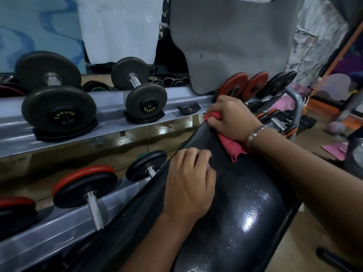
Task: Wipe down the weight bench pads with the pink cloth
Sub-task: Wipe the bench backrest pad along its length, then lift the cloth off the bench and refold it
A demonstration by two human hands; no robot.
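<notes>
While a two-tier dumbbell rack (pixel 110 122) fills the left of the view, just beside the bench, all the work is on the black bench pad (pixel 225 232) running from lower middle up and right.

Left hand (pixel 188 181): rests on the pad near its left edge. Its fingers (pixel 196 154) are curled under with the knuckles up, and nothing is visibly held. It looks like a brace, but I cannot tell whether the fingertips hook the edge.

Pink cloth (pixel 233 149): bunched at the far end of the pad and lying on the surface. One tail trails back toward the camera and a small fold pokes out ahead of the knuckles.

Right hand (pixel 231 118): on top of the cloth, fingers (pixel 214 122) closed tight round the wad and pressing it onto the pad's far left corner. There is a bracelet (pixel 255 133) at the wrist.

Step in hand (judgement): wiping the far end and its edge. The near stretch shows glare, so its condition cannot be read.

To do it well:
- Flatten the wad so more cloth meets the vinyl.
- Keep steady downward pressure.
- Draw long overlapping strokes back along the pad.
- Roll the cloth over the side edges.
- Shift the bracing hand off any patch before wiping it.

Risk: the loose tail may drag or snag.
</notes>
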